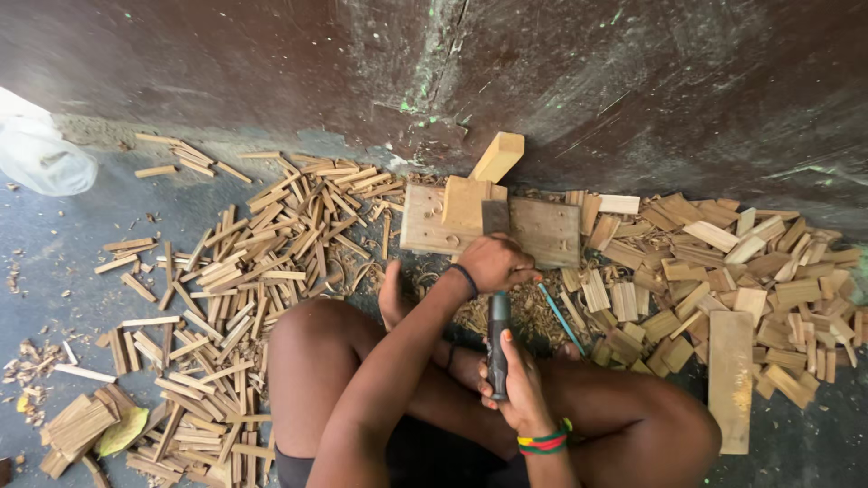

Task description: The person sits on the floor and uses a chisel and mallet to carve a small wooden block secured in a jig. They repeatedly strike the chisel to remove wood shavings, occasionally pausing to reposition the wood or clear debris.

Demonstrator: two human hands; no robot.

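Person sits cross-legged on the floor (108,217), facing a dark wall (588,81); flat wooden board (542,233) lies on the floor at the foot of the wall, just past the knees; a pale wooden block (464,201) stands on the board, and a second angled block (498,155) leans from it up toward the wall.

Left hand (493,262) rests on the near edge of the board, fingers curled down over a small piece there; piece itself hidden under the hand, so can't tell what it grips; black band on that wrist.

Right hand (520,384) sits lower, between the legs, fingers clenched around the dark handle of a chopping tool (498,348); tool runs straight up from the fist to the left hand; blade end dark, touching the board near the pale block; striped bracelet (545,442) on the right wrist.

Thin blue stick (561,318) lies among shavings just right of the tool.

Left of the board: wide scatter of thin split sticks (244,289) across the floor; right of the board: heap of broader flat wood chips (723,271), with one long plank (731,380) near the right knee; white plastic bag (41,158) at the far left by the wall.
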